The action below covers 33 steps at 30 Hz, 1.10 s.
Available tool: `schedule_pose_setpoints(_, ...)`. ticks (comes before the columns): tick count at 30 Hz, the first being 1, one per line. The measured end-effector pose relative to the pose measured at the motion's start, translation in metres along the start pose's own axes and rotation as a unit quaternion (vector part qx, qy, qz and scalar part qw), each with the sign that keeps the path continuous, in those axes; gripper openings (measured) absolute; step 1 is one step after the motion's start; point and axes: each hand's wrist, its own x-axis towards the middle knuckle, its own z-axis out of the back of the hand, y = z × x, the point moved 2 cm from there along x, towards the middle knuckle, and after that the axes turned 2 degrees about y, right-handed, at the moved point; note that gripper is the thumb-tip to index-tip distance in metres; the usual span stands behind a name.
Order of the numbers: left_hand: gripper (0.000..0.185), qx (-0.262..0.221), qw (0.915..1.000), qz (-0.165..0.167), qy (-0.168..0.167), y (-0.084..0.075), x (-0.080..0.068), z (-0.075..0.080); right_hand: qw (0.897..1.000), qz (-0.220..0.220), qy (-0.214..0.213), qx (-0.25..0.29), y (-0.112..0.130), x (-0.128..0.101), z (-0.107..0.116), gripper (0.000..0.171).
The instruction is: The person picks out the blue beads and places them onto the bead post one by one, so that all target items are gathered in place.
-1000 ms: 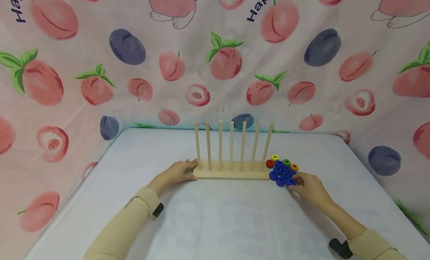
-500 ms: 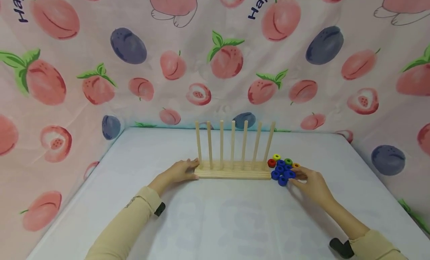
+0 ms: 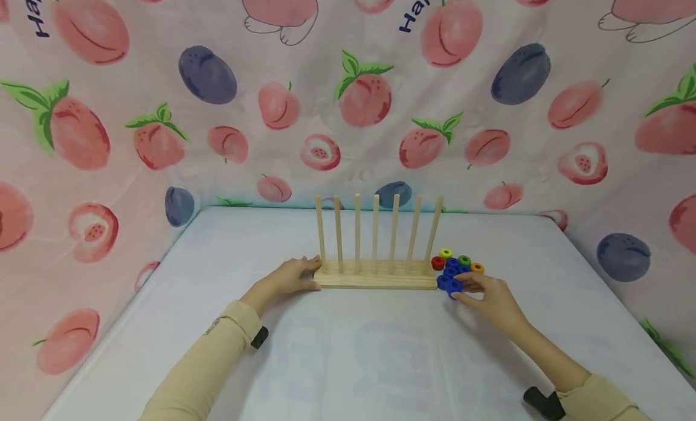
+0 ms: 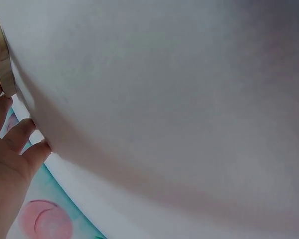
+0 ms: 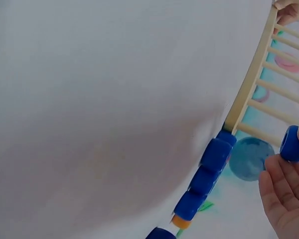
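A wooden rack point(image 3: 375, 281) with several upright pegs stands mid-table. My left hand point(image 3: 293, 276) rests flat against its left end, fingers point(image 4: 12, 142) relaxed beside the base's edge point(image 4: 5, 74). Just right of the rack lies a cluster of blue rings point(image 3: 451, 266) with a red ring point(image 3: 437, 263), a yellow ring point(image 3: 446, 253), a green ring point(image 3: 464, 261) and an orange ring point(image 3: 476, 267). My right hand point(image 3: 478, 291) is at the cluster's near edge and pinches one blue ring point(image 5: 291, 143) just off the table, beside a row of blue rings point(image 5: 209, 164).
The white table point(image 3: 348, 360) is walled on three sides by a pink fruit-print cloth point(image 3: 348, 107). The rack's base point(image 5: 246, 89) and pegs run along the right of the right wrist view. Both sleeves are beige.
My right hand has slid left along the near side of the blue rings and now pinches one of them. The left hand and the rack have stayed put.
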Motion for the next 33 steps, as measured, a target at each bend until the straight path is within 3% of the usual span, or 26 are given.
schedule_pose_setpoints(12, 0.065, 0.003, 1.0000, -0.004, 0.000, 0.000, 0.002, 0.001, 0.998, 0.030, 0.026, 0.037, 0.014, 0.003, -0.010, 0.031)
schedule_pose_setpoints(24, 0.066, -0.010, 0.9999, 0.007, 0.010, -0.004, 0.006, -0.001, 0.997, 0.060, 0.017, 0.043, 0.034, 0.005, -0.014, 0.035)
schedule_pose_setpoints(33, 0.066, -0.009, 0.9990, 0.040, 0.019, -0.004, 0.001, 0.005, 0.996, 0.055, 0.032, 0.057, 0.051, 0.015, -0.026, 0.035)
